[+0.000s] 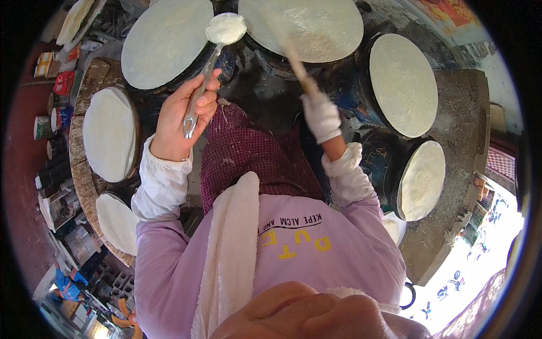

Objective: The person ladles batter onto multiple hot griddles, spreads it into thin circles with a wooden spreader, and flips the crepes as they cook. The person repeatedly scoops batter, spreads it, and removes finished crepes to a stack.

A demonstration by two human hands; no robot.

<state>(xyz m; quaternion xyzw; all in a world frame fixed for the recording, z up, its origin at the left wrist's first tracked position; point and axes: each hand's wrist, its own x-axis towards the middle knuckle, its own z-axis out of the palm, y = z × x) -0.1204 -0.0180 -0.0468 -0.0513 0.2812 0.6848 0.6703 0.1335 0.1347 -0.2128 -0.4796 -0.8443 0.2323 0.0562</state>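
Note:
My bare left hand [186,112] grips the handle of a metal ladle [207,76], whose bowl brims with pale batter [226,29]. Beneath and beside the ladle lies a large round griddle covered by a thin pale sheet [167,42]. In a white glove, my right hand [320,116] holds a wooden stick [297,63], blurred by motion. The stick reaches over the front griddle's pale sheet [309,29], which has a darker patch near its lower edge. Whether the stick touches that sheet is hard to tell.
More round griddles bear pale sheets on the right [404,84], [423,182] and on the left [109,135], [116,224]. A curved worktop [459,127] runs behind the right ones. Pails [61,118] and boxes stand at far left. Another person in blue [70,284] is at lower left.

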